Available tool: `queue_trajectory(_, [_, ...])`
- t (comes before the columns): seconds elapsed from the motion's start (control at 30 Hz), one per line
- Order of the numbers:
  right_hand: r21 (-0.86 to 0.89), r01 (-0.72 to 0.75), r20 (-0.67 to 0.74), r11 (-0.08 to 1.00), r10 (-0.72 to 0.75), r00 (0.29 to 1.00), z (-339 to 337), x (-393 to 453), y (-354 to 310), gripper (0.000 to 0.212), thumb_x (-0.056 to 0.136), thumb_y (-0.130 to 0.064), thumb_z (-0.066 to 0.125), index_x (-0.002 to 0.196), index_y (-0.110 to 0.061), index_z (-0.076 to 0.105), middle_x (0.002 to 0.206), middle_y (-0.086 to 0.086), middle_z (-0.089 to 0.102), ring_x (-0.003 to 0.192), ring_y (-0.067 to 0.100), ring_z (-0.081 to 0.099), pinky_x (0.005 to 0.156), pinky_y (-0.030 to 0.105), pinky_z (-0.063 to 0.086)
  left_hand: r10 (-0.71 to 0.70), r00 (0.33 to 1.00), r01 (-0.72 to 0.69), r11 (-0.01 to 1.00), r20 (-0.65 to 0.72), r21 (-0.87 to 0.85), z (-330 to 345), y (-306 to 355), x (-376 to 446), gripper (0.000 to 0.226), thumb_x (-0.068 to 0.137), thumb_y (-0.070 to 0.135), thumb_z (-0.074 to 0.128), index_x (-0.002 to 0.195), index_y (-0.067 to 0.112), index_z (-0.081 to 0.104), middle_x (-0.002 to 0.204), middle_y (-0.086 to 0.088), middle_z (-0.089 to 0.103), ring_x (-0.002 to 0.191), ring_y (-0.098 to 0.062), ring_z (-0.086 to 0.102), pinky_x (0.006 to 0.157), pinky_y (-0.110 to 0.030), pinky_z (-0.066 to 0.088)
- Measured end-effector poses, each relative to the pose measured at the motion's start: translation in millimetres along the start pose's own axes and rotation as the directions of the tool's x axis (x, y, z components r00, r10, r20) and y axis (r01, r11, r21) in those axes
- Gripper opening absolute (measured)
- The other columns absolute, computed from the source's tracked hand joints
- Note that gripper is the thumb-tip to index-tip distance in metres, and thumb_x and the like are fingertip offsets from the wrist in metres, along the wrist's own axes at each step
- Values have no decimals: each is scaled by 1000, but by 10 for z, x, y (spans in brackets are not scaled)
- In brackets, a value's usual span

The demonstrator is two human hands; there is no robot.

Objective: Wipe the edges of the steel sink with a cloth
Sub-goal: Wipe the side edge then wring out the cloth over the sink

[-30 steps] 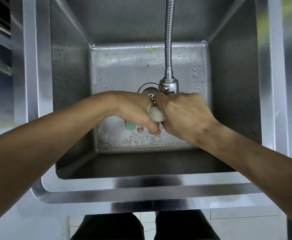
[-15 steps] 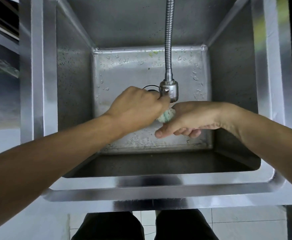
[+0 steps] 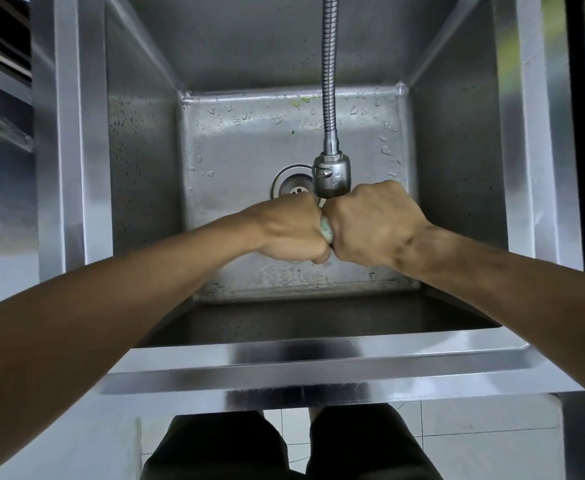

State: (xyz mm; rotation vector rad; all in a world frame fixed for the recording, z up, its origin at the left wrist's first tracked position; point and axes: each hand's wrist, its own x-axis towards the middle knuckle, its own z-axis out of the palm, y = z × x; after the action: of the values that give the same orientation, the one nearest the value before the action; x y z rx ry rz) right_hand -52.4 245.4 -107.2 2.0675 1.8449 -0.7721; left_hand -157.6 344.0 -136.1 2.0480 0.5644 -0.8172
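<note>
A deep steel sink fills the view, its near rim (image 3: 319, 368) shiny and its wet floor far below. Over the middle of the basin my left hand (image 3: 289, 232) and my right hand (image 3: 376, 225) are clenched into fists, knuckles pressed together. Between them a small pale green cloth (image 3: 326, 230) shows as a thin strip, gripped from both sides. Most of the cloth is hidden inside the fists.
A flexible steel faucet hose (image 3: 329, 81) hangs down the middle and ends in a spray head (image 3: 331, 174) just above my hands. The drain (image 3: 291, 185) lies behind them. Flat steel rims run along the left (image 3: 69, 133) and right (image 3: 526, 133). Water drops dot the sink floor.
My right hand, flat and loose half a second ago, has closed into a fist against the left. Both fists now squeeze the cloth just under the spray head.
</note>
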Motion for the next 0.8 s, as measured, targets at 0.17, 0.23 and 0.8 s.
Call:
queue_trajectory(0.17, [-17,49,-5,999,-49,999,32,18,23,8,92,-32,56,96,-26,61,66,-8,41,69,23,51,68,33,39,-36,994,57,978,108,-200,49,-73,31,20,66,24,74,68,13,57,62,-10,51,57,-20,46,53,-39,40])
queue_trajectory(0.23, [-46,66,-4,997,-66,998,23,30,23,8,93,-30,56,96,-26,61,71,-6,48,69,24,52,69,34,41,-74,985,112,960,154,-257,57,-78,22,21,71,20,74,68,15,54,54,-3,44,49,-20,36,48,-31,30])
queue_trajectory(0.8, [878,-445,479,179,-328,814,108,-47,466,38,87,-29,71,120,-9,65,114,15,74,104,33,72,68,40,63,416,858,-175,789,-302,589,-115,-91,-310,45,90,33,69,129,17,52,109,-2,67,92,-30,66,66,-34,37])
